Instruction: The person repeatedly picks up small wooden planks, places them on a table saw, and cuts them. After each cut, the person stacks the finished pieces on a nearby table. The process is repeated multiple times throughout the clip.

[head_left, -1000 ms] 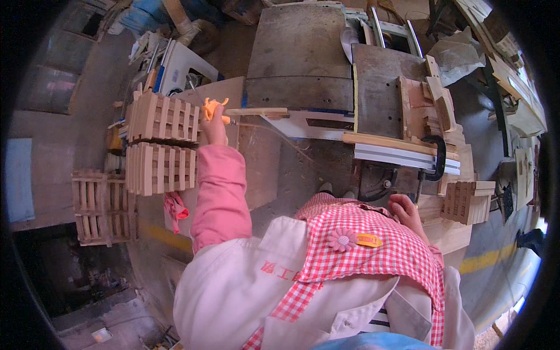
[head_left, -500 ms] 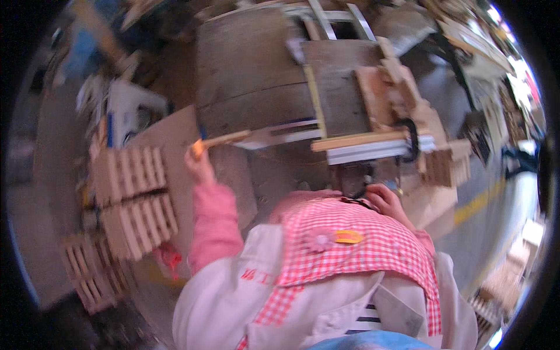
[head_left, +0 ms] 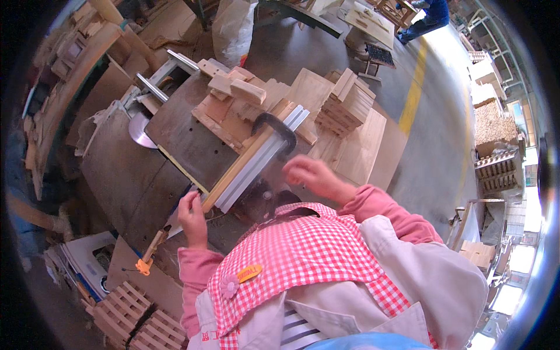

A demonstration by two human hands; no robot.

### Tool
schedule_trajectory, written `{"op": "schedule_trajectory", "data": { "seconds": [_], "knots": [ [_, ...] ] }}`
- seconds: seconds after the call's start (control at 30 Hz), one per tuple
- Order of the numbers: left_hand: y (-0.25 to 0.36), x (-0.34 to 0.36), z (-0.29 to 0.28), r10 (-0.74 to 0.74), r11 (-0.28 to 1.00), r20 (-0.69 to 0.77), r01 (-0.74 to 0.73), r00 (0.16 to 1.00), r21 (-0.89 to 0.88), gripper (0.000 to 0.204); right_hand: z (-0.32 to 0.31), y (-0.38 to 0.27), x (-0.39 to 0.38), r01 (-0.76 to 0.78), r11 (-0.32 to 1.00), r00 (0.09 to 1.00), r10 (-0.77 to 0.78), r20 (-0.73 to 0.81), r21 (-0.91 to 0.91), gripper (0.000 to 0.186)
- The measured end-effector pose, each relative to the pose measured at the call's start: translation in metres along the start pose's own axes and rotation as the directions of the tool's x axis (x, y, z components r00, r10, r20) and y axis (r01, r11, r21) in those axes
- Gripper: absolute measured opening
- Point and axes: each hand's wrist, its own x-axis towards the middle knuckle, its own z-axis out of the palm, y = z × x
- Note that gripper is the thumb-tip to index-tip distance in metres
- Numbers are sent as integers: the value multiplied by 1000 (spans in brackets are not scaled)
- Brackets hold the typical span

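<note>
My left hand (head_left: pixel 191 216) is by the near edge of the saw table (head_left: pixel 119 181), next to the end of a wooden strip (head_left: pixel 224 184). Its fingers are bent together; whether something small is between them is hidden. Left of it lies a wooden stick with an orange end piece (head_left: pixel 144 266), apart from the hand. My right hand (head_left: pixel 315 176), slightly blurred, hovers to the right of the aluminium fence (head_left: pixel 256 166), fingers loosely bent and apart, holding nothing visible. A black clamp (head_left: pixel 279 129) grips the fence and strip. The round saw blade (head_left: pixel 142 129) shows at the table's far left.
Wood offcuts (head_left: pixel 233 93) are heaped behind the fence. Stacked wooden blocks (head_left: pixel 349 102) stand on pale boards (head_left: pixel 359 149) to the right. Slatted wooden pieces (head_left: pixel 125 312) sit at lower left. A person in blue (head_left: pixel 429 20) is far off, past a yellow floor line (head_left: pixel 413 96).
The view has swung to the right. My left hand has let go of the stick with the orange end and moved toward the fence. My right hand has risen away from my waist.
</note>
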Motion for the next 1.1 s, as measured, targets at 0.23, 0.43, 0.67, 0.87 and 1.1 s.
{"op": "schedule_trajectory", "data": {
  "seconds": [0.23, 0.43, 0.67, 0.87, 1.1],
  "knots": [
    [42, 27, 93, 255, 915, 139, -286, 957, 285, 15, -202, 35, 52, -15, 978, 796, 136, -590, 206, 22],
    [32, 19, 104, 164, 902, 106, -193, 981, 387, 17, -295, 81, 103, -208, 951, 712, 307, -631, 229, 36],
    [37, 17, 107, 136, 847, 115, -176, 984, 502, 18, -324, 102, 157, -296, 927, 627, 371, -685, 230, 53],
    [37, 17, 108, 135, 843, 114, -175, 984, 509, 19, -332, 109, 170, -389, 902, 613, 403, -679, 185, 63],
    [39, 17, 110, 138, 837, 103, -171, 985, 520, 19, -335, 113, 169, -367, 905, 638, 412, -651, 214, 61]
  ]
}}
